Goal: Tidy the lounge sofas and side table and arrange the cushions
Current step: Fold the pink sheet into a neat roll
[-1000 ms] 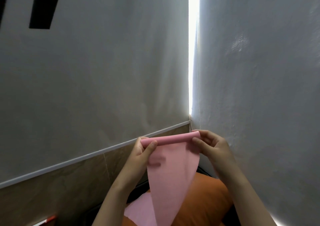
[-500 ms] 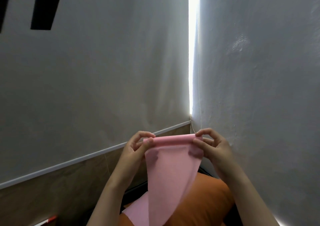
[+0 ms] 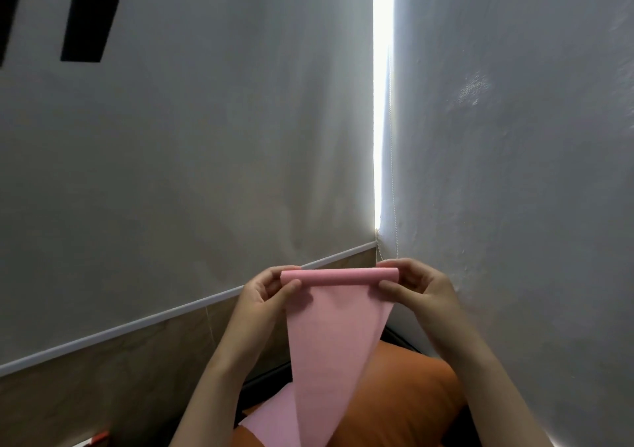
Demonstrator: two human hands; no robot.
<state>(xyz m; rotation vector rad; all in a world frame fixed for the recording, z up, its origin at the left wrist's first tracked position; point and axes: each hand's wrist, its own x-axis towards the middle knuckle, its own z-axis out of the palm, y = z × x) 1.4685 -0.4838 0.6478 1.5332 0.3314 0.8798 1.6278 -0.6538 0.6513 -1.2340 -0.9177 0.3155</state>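
In the head view, the fingers (image 3: 291, 288) of the left hand (image 3: 264, 295) are seen curled round the left end of a roll (image 3: 339, 276) formed at the top of a pink sheet (image 3: 338, 343). The thumb is laid across the front of the roll and the other fingertips are tucked behind it. The right end of the roll is pinched in the same way by the right hand (image 3: 420, 285), thumb in front and fingers bent over the top. The roll is held level between the two hands, in the air. Both forearms are raised from the bottom edge of the view.

From the roll the sheet is hung downward in a flat, narrowing band. Its lower end is draped over the left edge of an orange cushion (image 3: 408, 409), where a second pink layer is spread out to the left. The rest of the cushion is left uncovered below the right forearm.

Behind the hands a corner is formed by a white surface (image 3: 206, 154) on the left and a textured white wall (image 3: 514, 172) on the right. A bright gap (image 3: 381, 103) is seen between them, with a thin cord (image 3: 393, 179) hung beside it. The white surface is bounded below by a white rail (image 3: 144, 323), under which a brown panel (image 3: 103, 388) is shown. Two dark rectangles (image 3: 91, 14) are seen at the upper left. A small red and white object (image 3: 99, 438), too small to be identified, is seen at the bottom left.
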